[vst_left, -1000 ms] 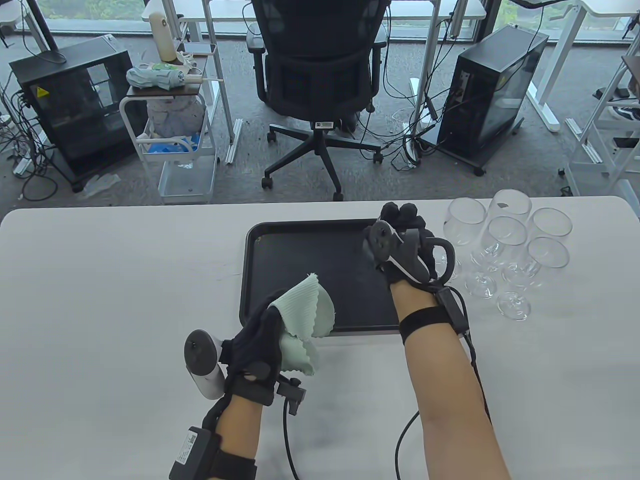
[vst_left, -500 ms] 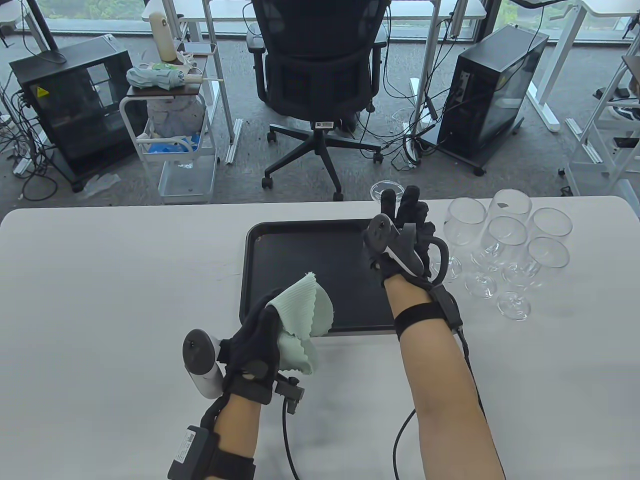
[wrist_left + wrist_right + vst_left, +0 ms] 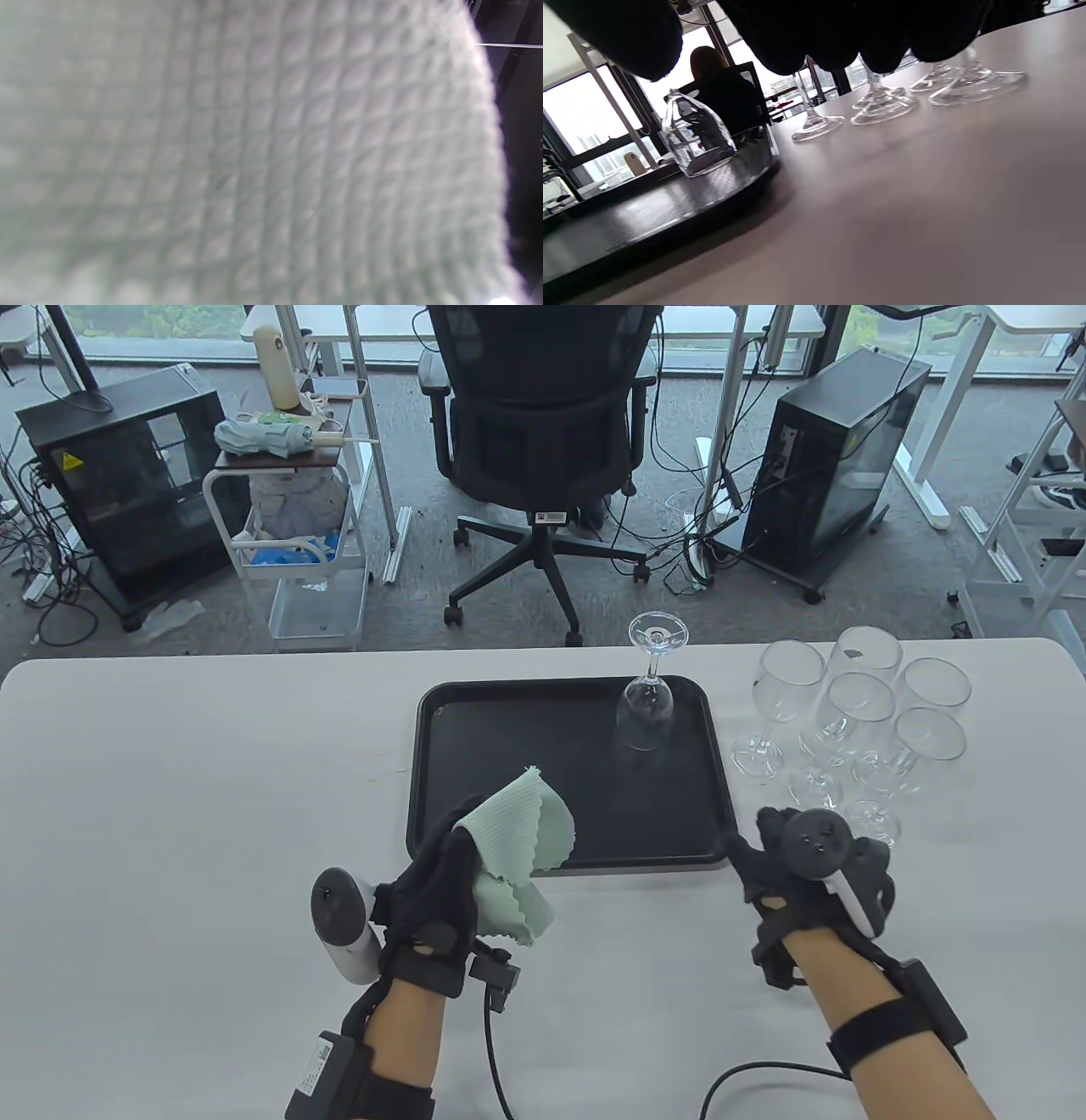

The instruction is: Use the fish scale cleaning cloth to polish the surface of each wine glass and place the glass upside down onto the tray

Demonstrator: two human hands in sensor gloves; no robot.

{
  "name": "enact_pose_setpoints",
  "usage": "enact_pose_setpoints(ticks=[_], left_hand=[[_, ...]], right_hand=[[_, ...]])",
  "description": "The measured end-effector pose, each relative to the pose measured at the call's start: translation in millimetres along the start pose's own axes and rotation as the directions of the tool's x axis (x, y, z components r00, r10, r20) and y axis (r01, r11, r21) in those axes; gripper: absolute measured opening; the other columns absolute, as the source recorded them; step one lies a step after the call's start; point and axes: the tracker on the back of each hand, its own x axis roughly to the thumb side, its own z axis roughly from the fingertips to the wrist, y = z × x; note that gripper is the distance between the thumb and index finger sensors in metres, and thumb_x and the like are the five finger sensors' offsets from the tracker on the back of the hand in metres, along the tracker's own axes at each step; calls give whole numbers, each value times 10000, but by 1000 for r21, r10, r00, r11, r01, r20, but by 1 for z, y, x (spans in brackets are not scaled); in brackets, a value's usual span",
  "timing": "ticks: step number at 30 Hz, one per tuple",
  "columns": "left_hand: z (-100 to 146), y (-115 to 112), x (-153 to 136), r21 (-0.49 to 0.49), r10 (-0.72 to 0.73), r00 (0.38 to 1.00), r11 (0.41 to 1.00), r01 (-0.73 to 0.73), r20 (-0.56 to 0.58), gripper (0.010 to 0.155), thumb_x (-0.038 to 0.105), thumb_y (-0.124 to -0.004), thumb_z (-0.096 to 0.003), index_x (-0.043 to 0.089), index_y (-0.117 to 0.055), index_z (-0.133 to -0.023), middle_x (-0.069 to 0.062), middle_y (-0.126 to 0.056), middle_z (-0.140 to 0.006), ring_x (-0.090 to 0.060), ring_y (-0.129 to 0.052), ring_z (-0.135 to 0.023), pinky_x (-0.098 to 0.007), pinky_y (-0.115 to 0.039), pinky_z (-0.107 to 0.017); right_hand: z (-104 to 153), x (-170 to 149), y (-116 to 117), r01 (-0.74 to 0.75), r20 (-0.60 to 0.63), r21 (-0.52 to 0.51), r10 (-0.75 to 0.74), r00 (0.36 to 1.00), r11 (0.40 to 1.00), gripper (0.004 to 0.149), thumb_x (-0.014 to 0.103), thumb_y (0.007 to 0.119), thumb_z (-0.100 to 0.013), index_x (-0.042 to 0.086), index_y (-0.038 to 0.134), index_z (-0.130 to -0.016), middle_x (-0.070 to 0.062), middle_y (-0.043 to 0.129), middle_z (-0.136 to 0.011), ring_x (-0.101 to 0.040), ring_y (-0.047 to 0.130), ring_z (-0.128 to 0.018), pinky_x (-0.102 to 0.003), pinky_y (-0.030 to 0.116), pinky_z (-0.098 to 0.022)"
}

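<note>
A black tray (image 3: pixel 509 746) lies at the table's middle. One wine glass (image 3: pixel 648 714) stands upside down in its far right corner, foot up; the right wrist view shows its bowl (image 3: pixel 696 140) on the tray (image 3: pixel 649 212). Several upright wine glasses (image 3: pixel 853 712) cluster to the right of the tray. My left hand (image 3: pixel 450 865) grips a bunched pale green fish scale cloth (image 3: pixel 522 840) over the tray's front edge. The cloth (image 3: pixel 254 152) fills the left wrist view. My right hand (image 3: pixel 789 857) hovers by the tray's front right corner, fingers (image 3: pixel 818 34) relaxed and holding nothing.
The feet of the upright glasses (image 3: pixel 882 110) stand just beyond my right hand. Beyond the table's far edge are an office chair (image 3: pixel 543 432), a white cart (image 3: pixel 297 526) and computer cases (image 3: pixel 840 458). A person sits far off in the right wrist view.
My right hand let go of the inverted glass on the tray and drew back toward me, to the tray's front right corner. The left hand and cloth stayed put.
</note>
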Motion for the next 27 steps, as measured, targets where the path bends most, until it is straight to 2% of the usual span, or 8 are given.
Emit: enact_pose_setpoints(ticks=[3, 4, 6, 10, 13, 17, 21, 27], left_hand=[[0, 0, 0, 0, 7, 1000, 1000, -7, 3, 546, 586, -608, -578, 273, -691, -1017, -34, -654, -1118, -382, -691, -1004, -617, -771, -620], [0, 0, 0, 0, 5, 1000, 1000, -5, 4, 547, 587, -607, -577, 273, -691, -1017, -32, -653, -1119, -380, -688, -1006, -620, -766, -625], [0, -1, 1, -3, 1, 1000, 1000, -1, 8, 546, 587, -607, -577, 274, -692, -1017, -30, -656, -1119, -378, -685, -1010, -623, -761, -630], [0, -4, -1, -14, 3, 1000, 1000, -3, 6, 547, 584, -608, -577, 268, -694, -1015, -34, -656, -1118, -379, -686, -1011, -631, -756, -635], [-1, -5, -3, -21, 14, 1000, 1000, -14, -10, 548, 584, -607, -578, 265, -693, -1016, -36, -654, -1120, -385, -684, -1011, -633, -758, -634], [-1, -3, -5, -14, 24, 1000, 1000, -24, -20, 548, 582, -607, -579, 263, -696, -1015, -36, -653, -1121, -387, -680, -1014, -637, -753, -637], [-1, 1, -6, -7, 25, 999, 1000, -25, -21, 548, 583, -605, -580, 264, -694, -1017, -34, -651, -1122, -384, -676, -1017, -639, -748, -640], [-1, 0, -4, -8, 24, 1000, 1000, -24, -16, 550, 589, -601, -580, 269, -695, -1016, -33, -653, -1123, -382, -677, -1018, -640, -749, -638]], right_hand=[[-2, -49, -7, 120, -192, 31, -112, 975, 992, 757, 669, 793, -489, 156, 649, -1026, -174, 635, -1082, -477, 657, -916, -593, 656, -626], [-4, -57, -8, 144, -222, 35, -133, 966, 989, 779, 670, 790, -491, 156, 607, -1046, -186, 606, -1091, -483, 639, -921, -599, 644, -629], [-12, -79, -9, 234, -327, 33, -211, 921, 972, 906, 681, 771, -500, 185, 318, -1108, -210, 454, -1131, -501, 516, -962, -633, 565, -655], [-36, -97, -3, 419, -416, -92, -418, 808, 903, 955, 673, 780, -500, 200, 205, -1098, -199, 271, -1148, -498, 338, -1001, -673, 427, -682], [-54, -99, -4, 452, -443, -203, -493, 748, 869, 944, 667, 802, -491, 217, 240, -1102, -192, 260, -1148, -486, 280, -1006, -685, 375, -678], [-72, -99, -6, 487, -482, -259, -548, 683, 834, 907, 648, 834, -479, 251, 314, -1107, -198, 315, -1146, -494, 286, -1001, -693, 358, -671], [-84, -100, -4, 492, -494, -311, -581, 647, 813, 731, 590, 869, -477, 301, 544, -1064, -195, 399, -1139, -489, 285, -1000, -695, 338, -660], [-86, -102, -1, 489, -502, -354, -603, 620, 797, 554, 507, 860, -504, 319, 671, -990, -205, 472, -1116, -490, 312, -991, -665, 312, -662]])
